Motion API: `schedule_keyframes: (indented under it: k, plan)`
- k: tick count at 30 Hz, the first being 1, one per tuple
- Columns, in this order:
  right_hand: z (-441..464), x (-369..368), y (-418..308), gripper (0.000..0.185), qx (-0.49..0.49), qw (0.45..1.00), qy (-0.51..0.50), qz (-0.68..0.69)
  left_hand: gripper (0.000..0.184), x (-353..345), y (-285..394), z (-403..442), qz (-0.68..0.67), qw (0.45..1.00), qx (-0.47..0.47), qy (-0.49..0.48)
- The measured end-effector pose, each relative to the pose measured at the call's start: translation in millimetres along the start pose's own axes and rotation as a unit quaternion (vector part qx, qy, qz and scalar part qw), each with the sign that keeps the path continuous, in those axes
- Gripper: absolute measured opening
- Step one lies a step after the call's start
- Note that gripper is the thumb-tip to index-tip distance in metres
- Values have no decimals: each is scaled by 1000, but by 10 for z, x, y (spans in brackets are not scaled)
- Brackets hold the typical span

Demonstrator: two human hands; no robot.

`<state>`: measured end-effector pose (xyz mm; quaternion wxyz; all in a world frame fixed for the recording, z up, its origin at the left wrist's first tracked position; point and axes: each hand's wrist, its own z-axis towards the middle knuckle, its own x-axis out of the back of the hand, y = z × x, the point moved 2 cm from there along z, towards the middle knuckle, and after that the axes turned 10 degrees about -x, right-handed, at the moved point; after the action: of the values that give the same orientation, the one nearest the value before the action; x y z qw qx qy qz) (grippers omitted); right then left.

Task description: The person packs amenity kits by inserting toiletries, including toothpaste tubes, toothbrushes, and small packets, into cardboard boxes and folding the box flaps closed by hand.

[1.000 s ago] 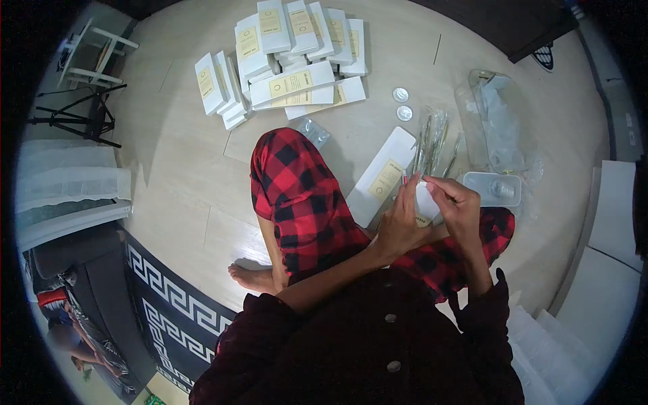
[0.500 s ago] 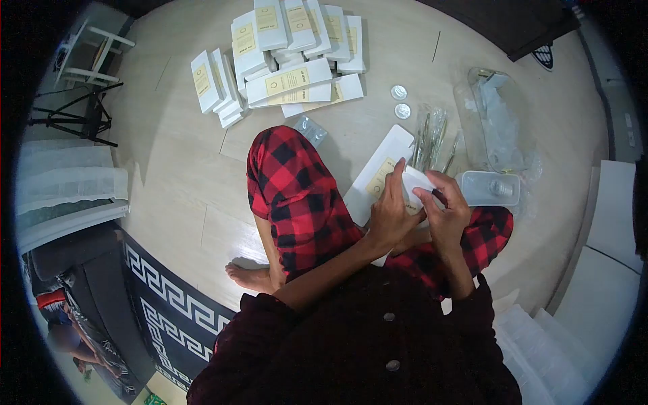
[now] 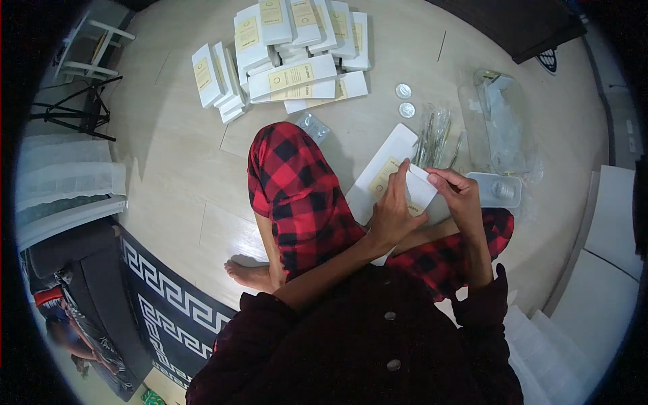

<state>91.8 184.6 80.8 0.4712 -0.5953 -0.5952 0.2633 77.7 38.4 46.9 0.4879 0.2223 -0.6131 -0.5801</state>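
Note:
My left hand (image 3: 393, 210) is closed around a white cardboard box (image 3: 420, 190) with a pale label, partly covered by my fingers. At the box's upper right corner, the fingers of my right hand (image 3: 459, 196) pinch its edge. A flat white labelled box (image 3: 383, 172) lies on the floor just beyond my left hand. Thin metallic sticks in clear plastic sleeves (image 3: 433, 138) lie past the boxes. Close to my right hand stands a small translucent tub (image 3: 498, 189) holding something round and clear.
Many white labelled boxes (image 3: 290, 75) are piled at the upper middle. Two silvery discs (image 3: 405, 100), a small clear packet (image 3: 312, 127) and a large clear plastic bag (image 3: 499, 125) lie on the floor. A person (image 3: 74, 337) is on the dark sofa (image 3: 108, 304) at lower left.
My right hand has shifted right and outward, from over the box's face to its upper right corner. More of the box shows. My left hand stays nearly where it was.

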Motion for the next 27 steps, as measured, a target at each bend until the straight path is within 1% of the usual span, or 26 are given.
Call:
schedule_keyframes:
  k: [1,3,4,6,7,9,10,12,13,15,16,18,19,21,22,24,25,26,27]
  plan:
    - [3,17,-8,22,1,1000,0,-1,100,-6,3,-1,-1,1000,-1,1]
    - [10,37,-16,19,-48,998,25,-14,101,-15,3,-18,-4,1000,0,-7]
    - [9,36,-46,19,-48,998,23,-14,101,-21,-9,-25,-3,1000,0,-6]
    - [-1,43,-118,18,-18,998,13,-52,102,-22,3,-20,21,999,-31,9]
    - [1,46,-105,18,-18,998,13,-52,102,-13,13,-21,22,999,-31,9]
    - [3,50,-96,16,42,996,1,-81,103,-4,22,-19,-3,1000,12,-20]
    - [-1,57,-107,16,42,996,2,-81,103,-2,33,-14,-3,1000,12,-20]
    - [-24,61,-155,19,99,987,1,-129,104,0,42,-3,10,1000,8,-27]
    - [-42,40,-154,19,99,987,1,-129,104,4,38,1,10,1000,8,-27]
    - [-108,-30,-151,19,131,982,38,-128,106,18,4,9,-5,999,46,-29]
    - [-122,-49,-112,19,131,982,38,-128,106,13,-4,18,-5,999,46,-28]
    - [-148,-81,-23,20,184,970,64,-148,100,20,5,34,-11,997,-59,39]
    - [-146,-85,-2,20,183,970,65,-147,100,26,-44,47,-11,998,-59,37]
    - [-122,-67,63,25,85,994,39,-57,91,61,-108,104,-28,983,-180,9]
    - [-114,-75,88,25,86,994,40,-57,91,81,-142,122,-28,983,-182,9]
    - [-58,-142,210,29,4,1000,-6,23,83,128,-238,153,-71,986,-138,-56]
    - [25,-118,312,29,7,1000,-6,23,83,187,-296,179,-70,986,-139,-54]
    - [175,9,446,27,11,993,78,86,81,266,-401,223,-191,978,-67,-57]
    - [284,159,532,26,11,975,161,150,80,352,-544,232,-310,949,10,-61]
